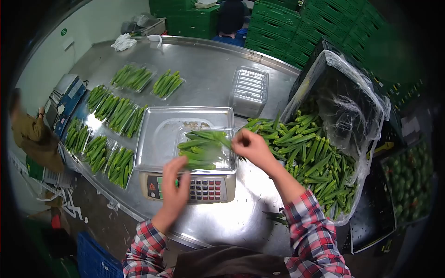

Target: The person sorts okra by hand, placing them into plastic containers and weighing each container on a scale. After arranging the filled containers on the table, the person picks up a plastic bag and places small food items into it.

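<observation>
A clear plastic tray [225, 163] with okra pods [201, 143] in it sits on the steel pan [155, 134] of a weighing scale [153, 185]. My left hand [174, 185] is at the near left edge of those pods, its thumb apart from its fingers. At the tray's right side, my right hand [250, 146] has its fingers pinched together at the tip of an okra pod. Motion blurs the pods between the hands a little. To the right, a big heap of loose okra [310, 153] spills from a plastic-lined crate [320, 69] onto the steel table.
Several filled okra packs [123, 116] lie on the left of the steel table [199, 60]. A stack of empty clear trays [250, 88] stands behind the scale. Green crates [287, 28] are piled at the back. Another person [34, 129] is at the far left beside a blue machine [69, 109].
</observation>
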The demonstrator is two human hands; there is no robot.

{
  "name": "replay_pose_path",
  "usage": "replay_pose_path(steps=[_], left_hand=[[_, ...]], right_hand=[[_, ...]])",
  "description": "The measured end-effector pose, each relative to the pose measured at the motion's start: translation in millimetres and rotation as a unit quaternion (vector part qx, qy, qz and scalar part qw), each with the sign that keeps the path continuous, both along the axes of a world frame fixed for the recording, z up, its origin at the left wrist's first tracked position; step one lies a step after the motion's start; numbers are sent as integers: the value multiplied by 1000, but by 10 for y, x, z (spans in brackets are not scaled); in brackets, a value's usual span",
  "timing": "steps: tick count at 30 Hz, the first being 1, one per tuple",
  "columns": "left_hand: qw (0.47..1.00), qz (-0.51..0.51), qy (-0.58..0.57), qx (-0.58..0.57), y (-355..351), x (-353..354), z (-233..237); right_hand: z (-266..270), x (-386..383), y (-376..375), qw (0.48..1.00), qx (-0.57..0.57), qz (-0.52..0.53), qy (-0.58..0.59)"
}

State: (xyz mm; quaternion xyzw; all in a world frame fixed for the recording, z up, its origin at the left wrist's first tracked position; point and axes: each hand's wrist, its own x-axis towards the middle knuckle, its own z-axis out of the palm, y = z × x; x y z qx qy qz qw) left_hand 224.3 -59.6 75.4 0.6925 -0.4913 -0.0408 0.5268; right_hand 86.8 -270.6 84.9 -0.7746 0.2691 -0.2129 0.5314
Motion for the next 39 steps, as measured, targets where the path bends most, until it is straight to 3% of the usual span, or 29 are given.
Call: replay_pose_path(steps=[3, 4, 5, 6, 7, 10, 12, 13, 15, 16, 17, 19, 21, 24, 27, 30, 31, 33, 35, 38, 39], left_hand=[[990, -93, -89, 52, 107, -415, 33], [983, -155, -30, 95, 149, -535, -13], [973, -212, -75, 50, 165, -608, -122], [962, -248, -53, 104, 226, -680, -161], [946, -284, -31, 154, 302, -733, -190], [922, -331, -34, 197, 495, -773, -341], [935, -300, -32, 187, 613, -672, -420], [940, -289, -33, 178, 650, -588, -423], [962, -237, 68, 116, 697, -351, -211], [979, -193, -10, 62, 662, -167, -150], [990, -132, 6, 49, 612, 20, -60], [995, -21, 70, 61, 437, 365, 260], [1000, -6, 11, 9, 148, 684, 409], [998, -69, 2, -1, -336, 898, 314], [987, -142, -12, 68, -717, 875, 102], [974, -183, -50, 125, -975, 931, -252], [967, -190, -77, 149, -1004, 945, -290], [977, -183, -25, 110, -985, 935, -230], [987, -145, 44, 48, -880, 931, -226], [994, -89, 4, 63, -627, 974, -260], [994, -69, -26, 80, -561, 961, -281]], right_hand=[[-42, -481, 433, 977, 176, 112, 49], [25, -612, 625, 961, 229, 123, 90], [-110, -747, 782, 956, 249, 124, 95], [-168, -846, 927, 954, 249, 97, 135], [-364, -1016, 986, 968, 180, 133, 114], [-432, -1320, 1181, 959, 226, 63, 157], [-529, -1550, 1257, 949, 271, 18, 161], [-581, -1668, 1324, 942, 274, 44, 189], [-712, -1944, 1522, 925, 276, 91, 243], [-806, -2049, 1731, 925, 273, 150, 218], [-894, -2195, 1981, 920, 269, 209, 194], [-808, -2721, 2251, 850, 454, 205, 169], [-414, -2677, 2154, 845, 434, 255, 178], [-390, -2932, 2061, 862, 306, 377, 144], [-495, -3049, 2151, 820, 423, 263, 282], [-413, -2812, 2109, 840, 342, 282, 312], [-326, -2723, 2072, 875, 316, 214, 298], [-140, -2570, 2001, 926, 262, 78, 259], [-226, -2507, 1778, 932, 292, -52, 209], [-497, -2184, 1296, 958, 200, -105, 174], [-614, -1974, 1190, 976, 147, -120, 107]])
